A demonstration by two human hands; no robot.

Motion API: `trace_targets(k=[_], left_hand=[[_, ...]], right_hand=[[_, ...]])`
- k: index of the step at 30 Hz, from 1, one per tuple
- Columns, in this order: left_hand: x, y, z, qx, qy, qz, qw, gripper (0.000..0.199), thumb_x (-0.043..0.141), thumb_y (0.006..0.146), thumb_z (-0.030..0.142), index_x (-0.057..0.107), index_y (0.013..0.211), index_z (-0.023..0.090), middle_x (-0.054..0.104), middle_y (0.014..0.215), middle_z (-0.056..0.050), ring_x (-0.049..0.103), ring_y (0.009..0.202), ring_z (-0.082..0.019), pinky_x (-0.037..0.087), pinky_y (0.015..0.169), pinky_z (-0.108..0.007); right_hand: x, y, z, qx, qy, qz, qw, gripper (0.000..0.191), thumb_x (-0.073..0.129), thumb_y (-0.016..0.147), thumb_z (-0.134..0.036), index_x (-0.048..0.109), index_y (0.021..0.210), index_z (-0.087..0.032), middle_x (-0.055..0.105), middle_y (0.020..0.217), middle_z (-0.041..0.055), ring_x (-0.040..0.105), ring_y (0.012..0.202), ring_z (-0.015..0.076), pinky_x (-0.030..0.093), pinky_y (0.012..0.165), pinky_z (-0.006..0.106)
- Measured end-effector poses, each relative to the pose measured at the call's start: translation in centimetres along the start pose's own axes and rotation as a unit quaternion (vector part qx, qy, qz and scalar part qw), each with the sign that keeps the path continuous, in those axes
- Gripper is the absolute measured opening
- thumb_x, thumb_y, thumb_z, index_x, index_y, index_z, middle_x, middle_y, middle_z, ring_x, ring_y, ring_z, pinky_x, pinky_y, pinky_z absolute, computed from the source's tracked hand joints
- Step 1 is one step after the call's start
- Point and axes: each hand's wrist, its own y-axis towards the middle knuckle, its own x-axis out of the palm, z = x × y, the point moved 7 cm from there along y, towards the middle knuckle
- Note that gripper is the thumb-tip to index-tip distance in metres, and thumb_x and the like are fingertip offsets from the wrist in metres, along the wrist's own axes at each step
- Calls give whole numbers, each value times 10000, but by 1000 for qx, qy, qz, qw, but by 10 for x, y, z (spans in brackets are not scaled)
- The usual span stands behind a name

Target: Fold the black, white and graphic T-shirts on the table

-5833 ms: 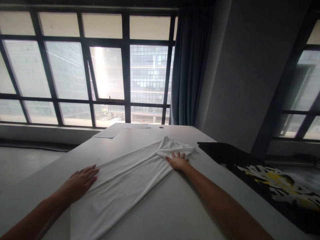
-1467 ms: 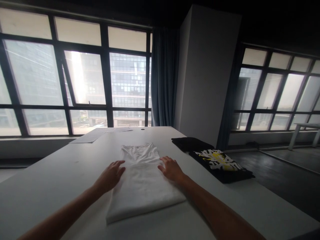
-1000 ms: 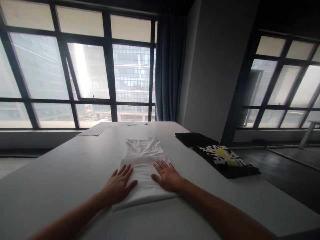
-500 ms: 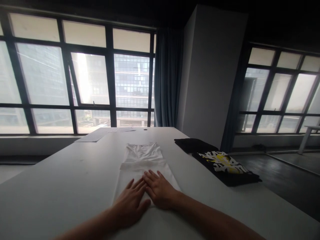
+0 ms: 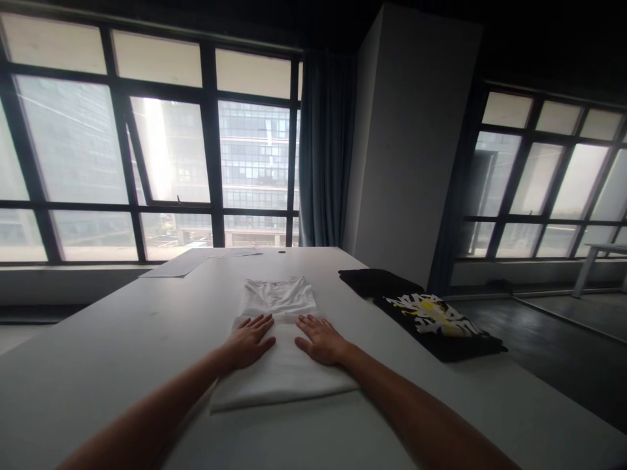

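A white garment, which looks like a folded T-shirt, lies on the white table in front of me. One layer is folded over, and its edge runs across the cloth near my fingertips. Beyond that edge the far part is slightly wrinkled. My left hand rests flat on the left side of the cloth, fingers stretched out. On the right side, my right hand also lies flat with its fingers extended. Bare cloth shows between the two hands.
Black folded garments lie at the table's right edge, one with a white and yellow print. Sheets of paper are at the far left. Behind the table stand a pillar, a blue curtain and windows.
My hands, earlier together near the middle of the cloth, have moved apart and forward, one to each side. The near edge of the white garment now shows.
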Motion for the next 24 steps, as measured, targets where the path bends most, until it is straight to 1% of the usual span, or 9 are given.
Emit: trace_targets(k=[4, 8, 10, 12, 14, 16, 18, 21, 24], left_hand=[[-1, -10, -35, -6, -1, 9, 1000, 693, 244, 956, 604, 350, 1516, 210, 264, 1602, -61, 189, 1493, -237, 163, 1218, -449], [-17, -47, -68, 15, -43, 36, 998, 622, 283, 957, 546, 497, 1433, 207, 376, 1559, -50, 295, 1461, -230, 241, 1210, -413], [-27, -66, -74, 38, -71, 38, 996, 542, 354, 943, 516, 589, 1349, 244, 454, 1517, -37, 321, 1451, -236, 266, 1199, -428], [-33, -80, -69, 71, -97, 21, 993, 464, 447, 911, 480, 631, 1288, 283, 453, 1520, -12, 284, 1466, -248, 275, 1190, -459], [-32, -87, -58, 96, -120, -7, 988, 429, 509, 881, 459, 643, 1261, 312, 416, 1544, 9, 249, 1479, -261, 275, 1184, -483], [-28, -88, -47, 102, -137, -20, 985, 409, 506, 883, 467, 667, 1227, 314, 448, 1526, -3, 284, 1465, -269, 272, 1183, -484], [-26, -84, -38, 99, -142, -7, 985, 391, 465, 903, 494, 719, 1133, 304, 541, 1455, -27, 366, 1427, -270, 262, 1189, -470], [-33, -82, -25, 103, -148, 24, 983, 406, 444, 912, 526, 761, 1023, 297, 658, 1320, -49, 500, 1330, -267, 251, 1195, -461], [-55, -89, -3, 130, -200, 3, 971, 377, 487, 905, 495, 769, 1038, 285, 728, 1194, -53, 613, 1196, -255, 384, 1123, -422]], right_hand=[[-4, -5, 21, 29, 2, -10, 1000, 668, 294, 967, -542, 273, 1544, -207, 158, 1625, 40, 110, 1504, 238, 96, 1201, 518], [-23, -16, 51, 14, 16, 47, 999, 504, 440, 918, -287, 525, 1411, -222, 402, 1537, 60, 357, 1421, 215, 233, 1182, 397], [-32, -24, 66, 13, 25, 53, 998, 518, 522, 835, -182, 597, 1347, -210, 470, 1492, 78, 431, 1374, 223, 281, 1161, 355], [-38, -31, 73, 7, 33, 34, 999, 588, 581, 768, -138, 592, 1351, -210, 435, 1516, 88, 408, 1391, 240, 282, 1164, 364], [-40, -38, 70, -16, 52, -1, 999, 642, 630, 730, -142, 580, 1362, -242, 366, 1559, 74, 342, 1430, 251, 256, 1178, 396], [-39, -43, 60, -47, 81, -30, 995, 614, 677, 712, -184, 621, 1317, -270, 350, 1568, 61, 282, 1457, 267, 231, 1184, 432], [-38, -45, 48, -73, 105, -37, 991, 509, 713, 704, -245, 700, 1213, -257, 401, 1538, 77, 256, 1464, 293, 225, 1181, 458], [-45, -46, 34, -114, 136, -4, 984, 316, 687, 744, -316, 781, 1026, -212, 568, 1398, 114, 346, 1424, 305, 275, 1156, 457], [-58, -52, 24, -138, 182, 10, 974, 299, 635, 785, -358, 785, 987, -196, 699, 1199, 108, 527, 1285, 297, 371, 1095, 435]])
